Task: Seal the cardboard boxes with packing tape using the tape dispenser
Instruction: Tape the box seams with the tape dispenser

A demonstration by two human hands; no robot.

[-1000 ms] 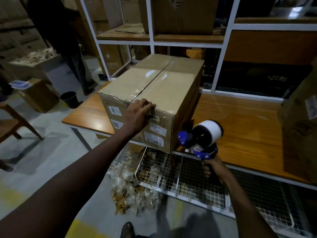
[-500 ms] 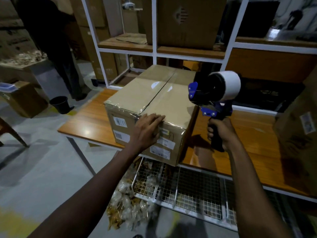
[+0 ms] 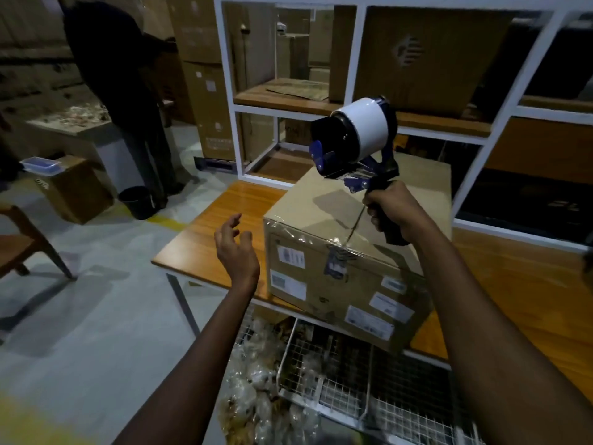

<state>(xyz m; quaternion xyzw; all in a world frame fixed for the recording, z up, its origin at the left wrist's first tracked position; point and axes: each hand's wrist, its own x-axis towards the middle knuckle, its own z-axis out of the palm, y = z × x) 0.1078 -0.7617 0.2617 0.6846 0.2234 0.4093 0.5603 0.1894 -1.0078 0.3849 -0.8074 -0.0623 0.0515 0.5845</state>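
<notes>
Above the cardboard box (image 3: 337, 293) on the tabletop (image 3: 208, 239), the right grip (image 3: 390, 207) clasps the tape dispenser (image 3: 356, 136) by its handle. Left of the box, the left grip (image 3: 236, 248) hangs wide, apparently touching nothing.

Glossy tape (image 3: 345, 247) on matt cardboard box (image 3: 321, 210)

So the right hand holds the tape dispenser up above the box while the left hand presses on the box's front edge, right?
Not quite. In the head view the left hand is off the cardboard box, open in the air beside it, touching nothing. The right hand does hold the tape dispenser above the box.
</notes>
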